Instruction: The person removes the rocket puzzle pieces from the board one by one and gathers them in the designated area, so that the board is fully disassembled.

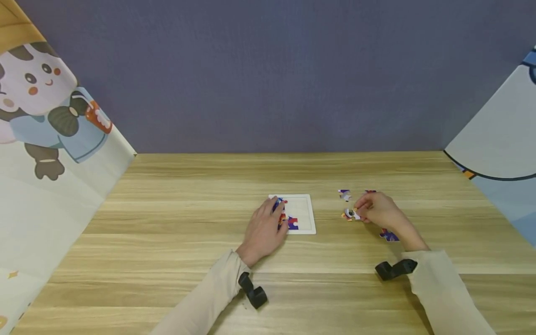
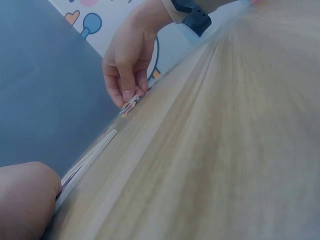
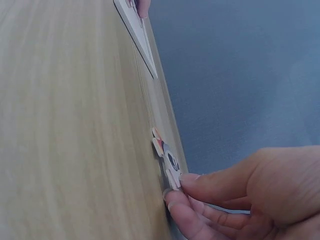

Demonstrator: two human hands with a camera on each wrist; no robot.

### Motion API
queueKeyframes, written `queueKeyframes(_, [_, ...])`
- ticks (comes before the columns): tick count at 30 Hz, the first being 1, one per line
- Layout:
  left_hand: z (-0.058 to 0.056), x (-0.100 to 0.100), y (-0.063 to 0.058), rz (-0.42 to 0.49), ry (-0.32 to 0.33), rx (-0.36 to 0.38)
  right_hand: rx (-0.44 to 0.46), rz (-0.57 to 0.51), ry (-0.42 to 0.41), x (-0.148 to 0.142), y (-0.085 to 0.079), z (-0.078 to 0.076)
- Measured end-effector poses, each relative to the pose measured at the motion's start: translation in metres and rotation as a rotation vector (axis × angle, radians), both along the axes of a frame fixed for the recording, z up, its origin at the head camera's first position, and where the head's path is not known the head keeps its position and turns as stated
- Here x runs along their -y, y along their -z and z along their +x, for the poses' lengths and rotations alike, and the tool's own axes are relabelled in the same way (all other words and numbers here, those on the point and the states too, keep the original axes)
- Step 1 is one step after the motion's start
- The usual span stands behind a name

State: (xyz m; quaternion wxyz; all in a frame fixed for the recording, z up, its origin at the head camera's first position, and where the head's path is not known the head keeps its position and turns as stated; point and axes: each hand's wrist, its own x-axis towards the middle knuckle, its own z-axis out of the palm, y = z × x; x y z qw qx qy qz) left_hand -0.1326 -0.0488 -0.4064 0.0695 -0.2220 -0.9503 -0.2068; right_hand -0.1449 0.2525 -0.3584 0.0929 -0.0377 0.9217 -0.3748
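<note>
A white puzzle tray (image 1: pixel 312 222) lies on the table, with a few colourful jigsaw pieces (image 1: pixel 292 223) fitted along its left side and bottom. My left hand (image 1: pixel 264 228) rests on the tray's left part, fingers extended over the pieces and covering some of them. To the right of the tray, my right hand (image 1: pixel 378 211) pinches a jigsaw piece (image 3: pixel 171 159) between thumb and fingertips. This piece shows a white area with a dark eye and orange edges. In the right wrist view it is tilted, just above the tabletop.
A loose purple and white piece (image 1: pixel 345 194) lies beyond the held one. Another piece (image 1: pixel 370 191) is partly hidden behind the right hand, and a purple piece (image 1: pixel 389 235) lies by the right wrist. A dark wall panel (image 1: pixel 289 79) stands behind the wooden table (image 1: pixel 167 209).
</note>
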Motion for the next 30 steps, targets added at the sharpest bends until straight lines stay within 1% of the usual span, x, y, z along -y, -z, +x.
queueKeyframes(6, [0.0,0.0,0.0,-0.003,0.001,0.011,0.007,0.007,0.024,0.001,-0.002,0.001])
queueKeyframes(14, [0.0,0.0,0.0,-0.003,0.001,0.009,0.022,0.032,0.036,0.003,-0.006,0.003])
queueKeyframes(27, [0.0,0.0,0.0,-0.011,-0.002,0.029,-0.108,0.087,-0.04,0.02,-0.014,0.008])
queueKeyframes(30, [0.0,0.001,0.001,-0.011,0.0,0.026,-0.129,0.08,-0.059,0.027,-0.014,0.009])
